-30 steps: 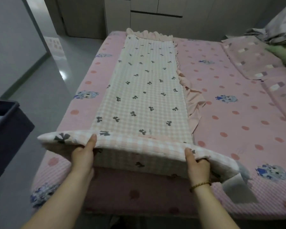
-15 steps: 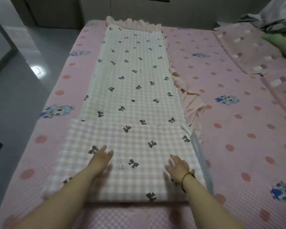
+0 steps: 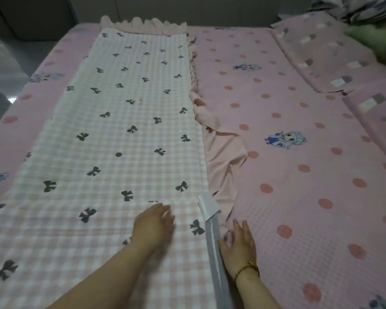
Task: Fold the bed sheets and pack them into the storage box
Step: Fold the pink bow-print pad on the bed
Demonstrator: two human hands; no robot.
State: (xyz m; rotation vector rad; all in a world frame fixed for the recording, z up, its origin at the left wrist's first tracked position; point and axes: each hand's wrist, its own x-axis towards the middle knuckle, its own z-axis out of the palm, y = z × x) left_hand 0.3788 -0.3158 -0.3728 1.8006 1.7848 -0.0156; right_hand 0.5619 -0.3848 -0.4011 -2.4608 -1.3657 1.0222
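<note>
Nearest to the camera, a grey strip (image 3: 215, 259) runs along the right edge of the folded cloth, and a white label (image 3: 208, 207) sticks out at its far end. A bracelet (image 3: 246, 269) sits on the right wrist. Beyond it, a pink ruffle (image 3: 224, 157) lies crumpled on the dotted pink bed cover (image 3: 299, 175). Far to the right are the pillows (image 3: 321, 59), with a green thing (image 3: 377, 41) and a grey pile of cloth (image 3: 354, 7) behind them, both blurred.

The checked sheet (image 3: 129, 130) with dark bows lies flat along the bed as a long band, and its near end is folded over on top. The left hand (image 3: 153, 224) rests palm down on this folded part near its right edge; the fingers look loose and flat, though they are blurred. The right hand (image 3: 239, 248) lies just beside the grey strip, fingers spread and straight, pressing on the ruffle and the bed cover. Neither hand pinches the cloth.

I count one checked sheet, two hands, two pillows and one label.
</note>
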